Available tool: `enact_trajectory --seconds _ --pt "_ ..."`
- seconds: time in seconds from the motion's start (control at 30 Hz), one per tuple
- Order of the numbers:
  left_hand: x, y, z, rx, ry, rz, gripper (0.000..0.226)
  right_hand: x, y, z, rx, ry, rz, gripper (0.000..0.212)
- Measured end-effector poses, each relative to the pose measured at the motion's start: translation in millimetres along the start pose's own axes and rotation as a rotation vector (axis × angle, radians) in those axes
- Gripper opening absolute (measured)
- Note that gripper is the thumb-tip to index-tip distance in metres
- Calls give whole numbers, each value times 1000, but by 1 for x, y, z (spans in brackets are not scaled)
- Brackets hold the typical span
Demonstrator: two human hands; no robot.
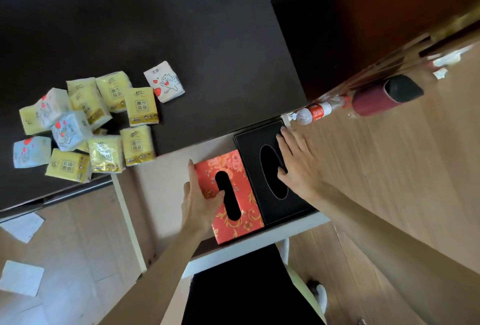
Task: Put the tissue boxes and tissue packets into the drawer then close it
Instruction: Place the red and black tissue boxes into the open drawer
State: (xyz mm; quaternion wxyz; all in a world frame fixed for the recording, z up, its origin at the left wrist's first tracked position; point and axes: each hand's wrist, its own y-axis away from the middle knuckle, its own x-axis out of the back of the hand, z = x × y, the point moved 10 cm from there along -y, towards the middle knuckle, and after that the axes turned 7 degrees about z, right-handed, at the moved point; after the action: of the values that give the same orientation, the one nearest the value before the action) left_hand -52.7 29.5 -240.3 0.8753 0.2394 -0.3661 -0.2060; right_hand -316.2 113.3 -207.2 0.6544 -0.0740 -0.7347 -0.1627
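Observation:
The pale drawer (166, 181) stands pulled out from under the dark table. Inside it, at the right, lies a black tissue box (259, 140) with an oval slot. My right hand (298, 163) rests flat on its top right side, fingers spread. To its left, in the drawer, a red and gold floral tissue box (241, 210) lies slightly tilted. My left hand (200, 200) grips its left edge, thumb at the slot. A heap of several yellow, blue and white tissue packets (104, 122) lies on the table's left part.
The dark table (181, 26) fills the upper left. A water bottle (317, 111) and a dark red cylinder (384, 96) lie on the wooden floor to the right. White sheets (23, 226) lie on the floor at lower left. My dark-clothed legs (246, 285) are below the drawer front.

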Motion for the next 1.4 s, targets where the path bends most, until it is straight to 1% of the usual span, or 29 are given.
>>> enact_trajectory --seconds 0.1,0.27,0.4,0.53,0.63,0.7,0.8,0.87,0.97,1.1,1.27,1.33,1.4 --pt "0 -1 3 11 -1 2 105 -2 3 -1 -12 -23 11 89" --pt "-7 13 0 23 -37 -21 92 -5 17 -5 -24 -40 -52 87" --pt "-10 23 -8 63 -46 -14 95 -3 31 -5 -44 -53 -78 86" --pt "-12 32 -14 92 -47 -21 96 6 47 -10 -70 -78 -61 81" --pt "-12 36 -15 114 -36 -19 97 6 50 -14 -85 -100 -105 82" --pt "-12 36 -15 118 -29 -16 96 7 47 -15 -90 -106 -123 78" --pt "-12 36 -15 125 -21 -11 95 18 34 -16 -72 -198 -71 69" --pt "-12 37 -16 134 -13 -9 93 20 18 -22 -10 -219 -88 69" --pt "-9 37 -16 134 -27 16 92 16 -6 -29 53 -183 -120 73" --pt "-10 37 -19 154 -26 11 94 8 -16 -28 47 -168 -153 73" --pt "-10 39 -23 170 -11 -7 96 7 -15 -29 41 -186 -130 71" --pt "-10 39 -24 178 -3 -10 97 8 -18 -30 43 -192 -132 67" --pt "-10 40 -23 190 18 -25 95 12 -23 -31 33 -218 -113 59"
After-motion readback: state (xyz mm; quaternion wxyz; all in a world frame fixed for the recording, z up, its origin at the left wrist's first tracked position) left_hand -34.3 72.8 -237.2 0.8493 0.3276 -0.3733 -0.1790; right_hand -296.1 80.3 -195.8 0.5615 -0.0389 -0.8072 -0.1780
